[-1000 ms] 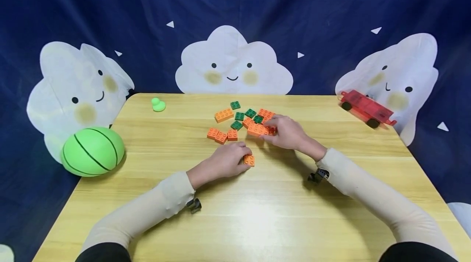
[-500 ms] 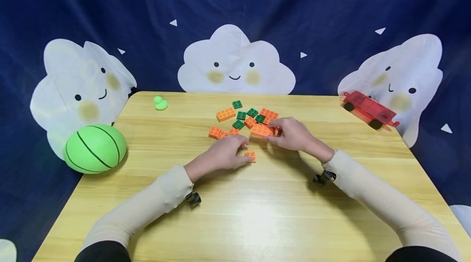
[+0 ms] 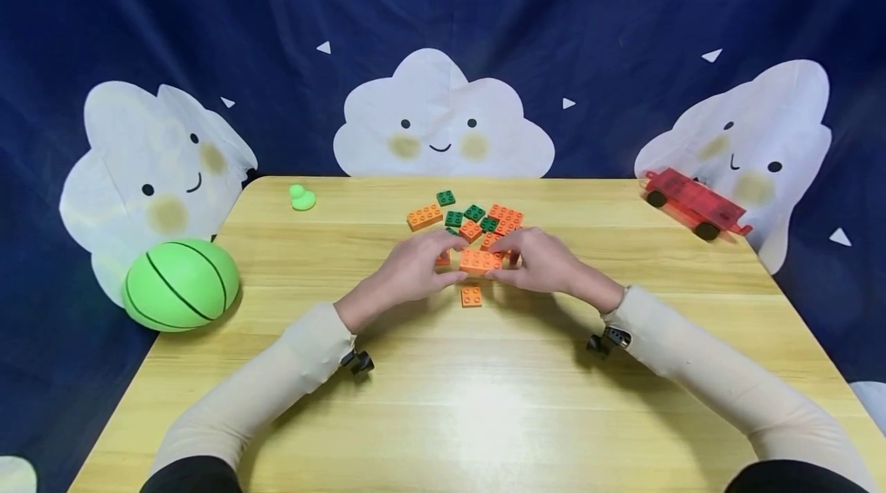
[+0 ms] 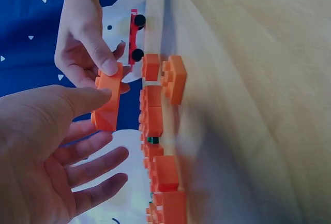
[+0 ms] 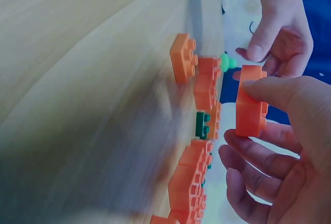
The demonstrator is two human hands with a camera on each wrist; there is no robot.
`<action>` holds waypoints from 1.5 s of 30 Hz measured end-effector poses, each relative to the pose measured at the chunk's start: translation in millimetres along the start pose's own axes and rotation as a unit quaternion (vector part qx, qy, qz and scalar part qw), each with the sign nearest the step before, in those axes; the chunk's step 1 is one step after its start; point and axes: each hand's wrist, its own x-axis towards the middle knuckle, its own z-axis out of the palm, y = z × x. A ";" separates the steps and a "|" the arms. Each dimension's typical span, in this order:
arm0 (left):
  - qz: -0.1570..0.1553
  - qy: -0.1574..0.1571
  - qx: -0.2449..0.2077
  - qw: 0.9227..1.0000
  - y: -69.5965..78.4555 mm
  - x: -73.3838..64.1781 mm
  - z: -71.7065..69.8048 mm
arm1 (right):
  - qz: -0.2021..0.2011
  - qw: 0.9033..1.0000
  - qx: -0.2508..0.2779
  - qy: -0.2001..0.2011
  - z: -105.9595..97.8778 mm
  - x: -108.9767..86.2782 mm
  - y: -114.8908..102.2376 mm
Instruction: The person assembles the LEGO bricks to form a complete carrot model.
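My right hand [image 3: 543, 262] pinches a long orange building brick [image 3: 480, 261] between thumb and fingers, raised above the table as both wrist views show. My left hand [image 3: 414, 266] is at the brick's other end, thumb and fingers spread around it. In the right wrist view, the left thumb [image 5: 257, 52] lies just beyond the brick's end, apart from it. A small square orange brick [image 3: 471, 297] sits on the table below the hands. Behind them lie several orange and green bricks, some hidden by the left hand.
A yellowish-orange brick [image 3: 424, 217] and a small green brick [image 3: 446, 198] lie at the back of the pile. Farther off are a green toy duck [image 3: 301, 198], a green ball [image 3: 181, 285] at the left edge and a red toy wagon [image 3: 695, 203] at back right.
The left hand has let go of the small square brick and moved forward to the long brick's left end. The right hand has brought the long brick slightly nearer and to the left.
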 end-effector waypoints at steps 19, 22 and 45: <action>0.006 -0.079 -0.002 0.997 -8.8 -17.9 23.3 | -0.019 0.998 0.005 -0.058 34.2 -8.9 -8.2; 0.011 -0.081 0.012 0.997 -7.7 -16.3 26.5 | -0.017 0.998 0.002 -0.061 34.1 -11.8 -7.3; 0.012 -0.068 0.027 0.997 -7.9 -12.8 27.0 | -0.016 0.998 0.026 -0.058 34.9 -11.0 -4.4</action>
